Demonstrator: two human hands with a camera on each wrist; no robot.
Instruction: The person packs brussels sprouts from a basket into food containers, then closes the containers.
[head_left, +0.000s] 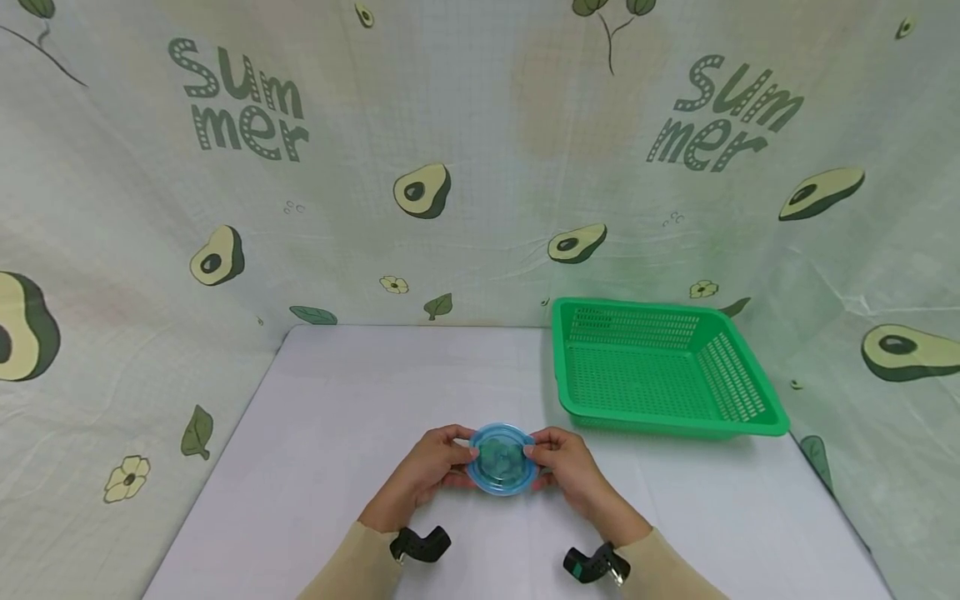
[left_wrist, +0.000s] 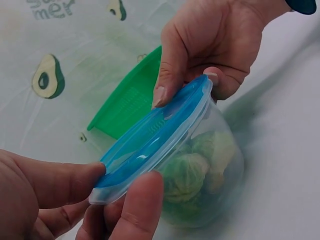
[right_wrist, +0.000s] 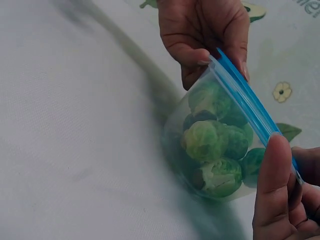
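Observation:
A clear round plastic container (right_wrist: pixel 175 145) with a blue-rimmed lid (head_left: pixel 502 459) is between my two hands near the middle of the table. Several Brussels sprouts (right_wrist: pixel 205 140) show through its wall. My left hand (head_left: pixel 437 467) pinches the rim at the left, thumb on the lid and fingers below. At the opposite side my right hand (head_left: pixel 568 471) pinches the rim the same way. Both wrist views show the lid (left_wrist: pixel 150 135) lying on the container's mouth; whether it is sealed all round I cannot tell.
A green plastic basket (head_left: pixel 667 423) with slotted walls stands at the back right of the white table (head_left: pixel 360 383). Behind and beside the table hangs a pale curtain (head_left: pixel 487 108) printed with avocados.

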